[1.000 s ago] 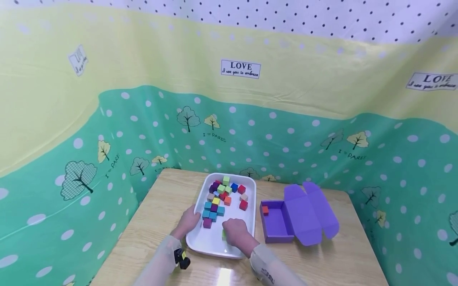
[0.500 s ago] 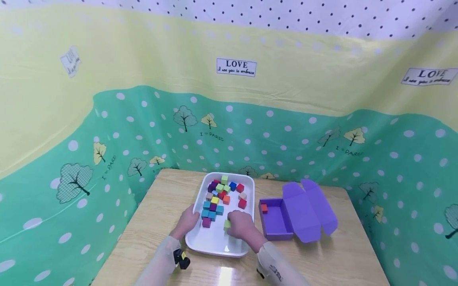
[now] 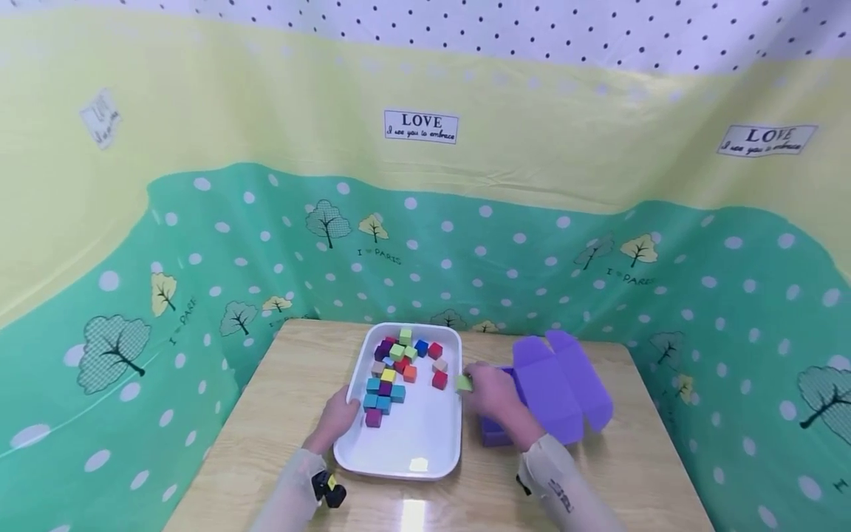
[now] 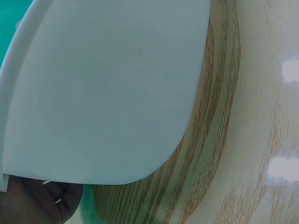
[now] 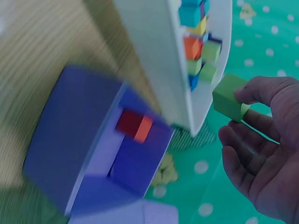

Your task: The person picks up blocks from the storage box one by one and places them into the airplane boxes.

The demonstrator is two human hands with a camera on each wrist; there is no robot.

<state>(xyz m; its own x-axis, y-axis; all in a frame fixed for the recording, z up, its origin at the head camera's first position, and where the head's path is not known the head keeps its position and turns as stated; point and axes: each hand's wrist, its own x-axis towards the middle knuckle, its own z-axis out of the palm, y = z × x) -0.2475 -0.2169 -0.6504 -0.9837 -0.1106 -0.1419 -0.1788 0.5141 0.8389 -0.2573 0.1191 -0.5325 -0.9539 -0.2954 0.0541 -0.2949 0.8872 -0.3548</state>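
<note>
My right hand pinches a light green cube between thumb and fingers, held over the gap between tray and box in the head view. An open purple box lies partly behind that hand, its lid folded out to the right. Inside it sits an orange-red cube, seen in the right wrist view. My left hand grips the left rim of the white tray, thumb over the edge. In the left wrist view, curled fingers show at the tray's side.
Several colored cubes lie in the upper and left part of the tray, among them teal cubes, a yellow cube and a red cube. The wooden table is bordered by a green and yellow patterned cloth.
My right hand has lifted the light green cube out of the tray and carried it right, to the purple box. My left hand stays on the tray rim. The head view has shifted slightly.
</note>
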